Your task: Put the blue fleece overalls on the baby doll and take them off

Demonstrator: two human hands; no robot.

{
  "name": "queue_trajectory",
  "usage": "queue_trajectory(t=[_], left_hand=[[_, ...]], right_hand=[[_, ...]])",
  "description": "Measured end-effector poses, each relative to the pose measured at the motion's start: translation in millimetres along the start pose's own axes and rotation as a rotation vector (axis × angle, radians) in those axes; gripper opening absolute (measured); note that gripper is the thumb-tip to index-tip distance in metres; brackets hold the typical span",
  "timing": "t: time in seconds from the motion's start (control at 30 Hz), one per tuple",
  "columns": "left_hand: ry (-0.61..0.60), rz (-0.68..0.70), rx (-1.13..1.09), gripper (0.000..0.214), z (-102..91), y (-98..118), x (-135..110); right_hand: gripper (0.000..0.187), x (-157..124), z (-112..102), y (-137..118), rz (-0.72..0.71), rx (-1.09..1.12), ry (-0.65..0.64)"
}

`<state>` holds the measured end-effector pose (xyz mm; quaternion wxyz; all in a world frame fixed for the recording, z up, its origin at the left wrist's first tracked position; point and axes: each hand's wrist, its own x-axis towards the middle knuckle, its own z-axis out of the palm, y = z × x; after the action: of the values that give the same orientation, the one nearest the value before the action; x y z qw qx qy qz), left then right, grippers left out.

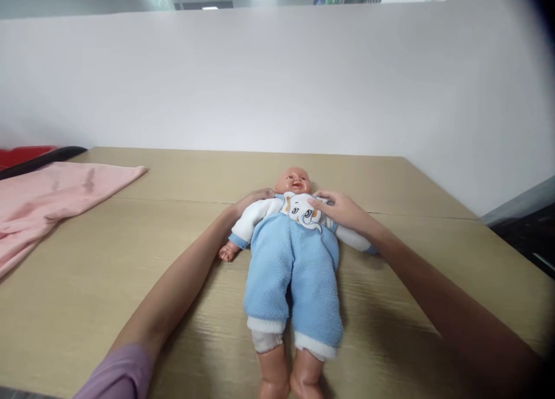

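Observation:
A baby doll lies on its back on the wooden table, its head toward the far side and its bare feet toward me. It wears a fuzzy blue and white outfit with an elephant face on the chest. My left hand is at the shoulder on the left of the picture, fingers closed at the collar and partly hidden. At the other shoulder, my right hand pinches the outfit's fabric between thumb and fingers near the elephant's ear.
The table reaches back to a white partition. A pink cloth is spread at the left, with a red thing with a black rim behind it. Something dark stands beyond the table's right edge.

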<state>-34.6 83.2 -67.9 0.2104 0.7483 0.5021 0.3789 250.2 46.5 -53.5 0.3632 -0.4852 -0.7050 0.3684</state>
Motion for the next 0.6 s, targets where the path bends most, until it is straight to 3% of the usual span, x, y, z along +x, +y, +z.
queue_trajectory(t=[0.1,0.2,0.27,0.33,0.43,0.53,0.6], left_hand=[[-0.173,0.016,-0.004,0.031,-11.8,-6.5,22.3],[-0.280,0.020,0.015,0.020,-22.2,-13.6,36.8],[-0.269,0.024,0.043,0.014,-25.2,-11.9,39.3],[-0.181,0.050,0.074,0.010,-23.0,-0.7,36.2],[-0.078,0.275,0.097,0.012,-6.9,31.4,26.3],[-0.172,0.553,0.121,0.014,21.1,65.4,18.8],[-0.287,0.591,0.192,0.018,40.7,79.9,18.0]], right_hand=[[0.038,-21.9,-19.9,2.5,-0.022,-0.232,0.007],[0.038,-53.2,-25.3,12.4,-0.077,-0.417,0.090],[0.040,-78.0,-27.8,26.2,-0.154,-0.542,0.147],[0.050,-102.9,-33.1,44.2,-0.177,-0.620,0.167],[0.065,-131.9,-44.3,69.7,-0.126,-0.580,0.155],[0.061,-144.5,-52.3,83.7,-0.089,-0.460,0.160],[0.056,-145.0,-54.2,87.8,-0.053,-0.342,0.185]])
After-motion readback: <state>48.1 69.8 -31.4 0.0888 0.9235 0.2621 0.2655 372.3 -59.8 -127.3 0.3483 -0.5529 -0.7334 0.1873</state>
